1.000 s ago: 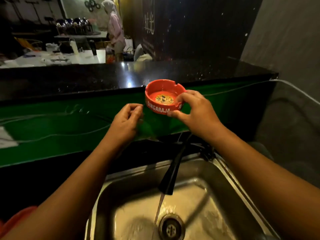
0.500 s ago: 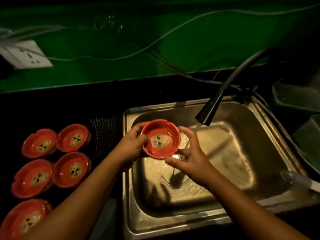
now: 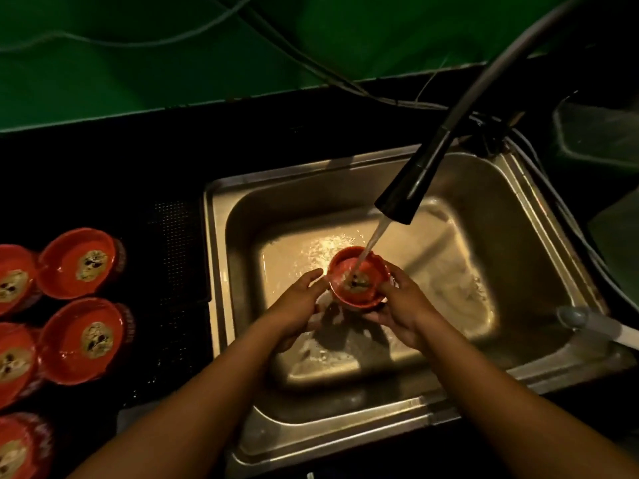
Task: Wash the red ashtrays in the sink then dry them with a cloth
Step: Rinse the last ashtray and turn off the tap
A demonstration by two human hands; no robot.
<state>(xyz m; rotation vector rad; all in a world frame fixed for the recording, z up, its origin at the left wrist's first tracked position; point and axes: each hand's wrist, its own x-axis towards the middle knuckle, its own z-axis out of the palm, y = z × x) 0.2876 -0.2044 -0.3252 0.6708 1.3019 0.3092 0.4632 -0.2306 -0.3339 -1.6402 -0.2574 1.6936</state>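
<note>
- Two bare forearms come in from 6 o'clock and meet over the sink (image 3: 518, 216), a steel basin with a wet floor.
- The left hand (image 3: 297, 305) holds the red ashtray (image 3: 358, 283) on its 9 o'clock side; the fingers curve against the outer wall.
- The right hand (image 3: 404, 312) holds the same ashtray from 3 to 5 o'clock, with the fingers curled under the base and the thumb near the rim.
- The red ashtray is upright, open side up, held between both hands above the middle of the basin. A pale printed mark shows in its bottom.
- A stream of water (image 3: 375, 236) falls slanting into the bowl of the ashtray and enters at its 1 o'clock side.
- The black nozzle of the tap (image 3: 411, 181) hangs at 1 o'clock from the ashtray; its grey neck bends away toward the far right corner.
- At 9 o'clock of the sink, on the black counter (image 3: 138, 167), stand five other ashtrays (image 3: 81, 262), all open side up and close together. Three of them are cut by the left edge.
- At 3 o'clock a pale grey handle (image 3: 594, 326) lies across the right rim of the sink.
- At 12 o'clock, behind the counter, is a green wall (image 3: 155, 74) with thin cables (image 3: 311, 67) running along it.
</note>
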